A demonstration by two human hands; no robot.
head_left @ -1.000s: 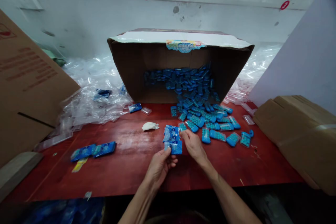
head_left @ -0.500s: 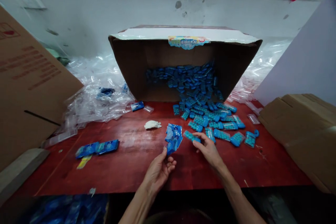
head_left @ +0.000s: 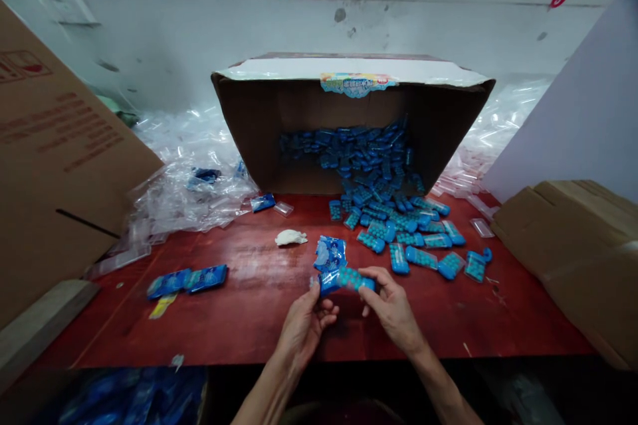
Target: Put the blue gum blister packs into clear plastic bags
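My left hand (head_left: 305,322) pinches a small blue printed packet (head_left: 328,283) between thumb and fingers, low over the table. In my right hand (head_left: 393,309) is a small clear plastic case of blue-green beads (head_left: 353,277), gripped at its right end. The case's left end meets the packet's right side; whether it is inside the packet I cannot tell. Just beyond them a torn-looking blue wrapper (head_left: 330,252) lies on the red table (head_left: 249,319). Several similar bead cases (head_left: 423,257) are scattered to the right.
An open cardboard box (head_left: 443,126) on its side spills bead cases onto the table. Two blue packets (head_left: 207,278) lie at the left, and a crumpled white scrap (head_left: 290,237) near the middle. Clear plastic pieces (head_left: 184,192) are heaped at the back left. Cartons (head_left: 568,259) flank both sides.
My right hand has brought the bead case left and down, away from the loose cases, to the packet in my left hand. The packet has turned to lie more level.
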